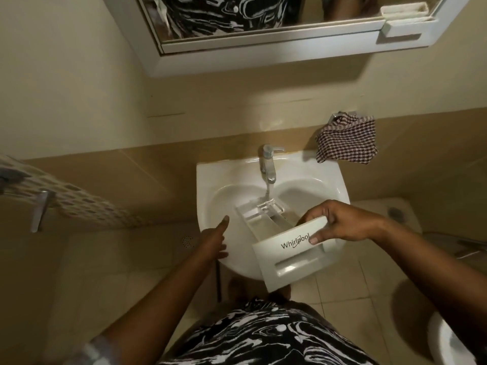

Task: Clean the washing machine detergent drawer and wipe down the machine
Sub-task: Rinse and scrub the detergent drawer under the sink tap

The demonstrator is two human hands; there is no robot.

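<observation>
A white Whirlpool detergent drawer (pixel 287 262) lies tilted in the white sink (pixel 210 175), its front panel over the near rim and its compartments under the tap. Water runs from the chrome tap (pixel 268 164) into the drawer's far end. My right hand (pixel 340 222) grips the top edge of the front panel, thumb on the face and fingers behind. My left hand (pixel 213 241) hovers over the sink's left rim with fingers loosely extended, holding nothing.
A checked cloth (pixel 347 139) hangs on a wall holder right of the sink. A mirror cabinet (pixel 263 48) hangs above. A patterned towel (pixel 66 196) hangs on a rail at left. A toilet rim (pixel 448 343) shows at bottom right. The floor is tiled.
</observation>
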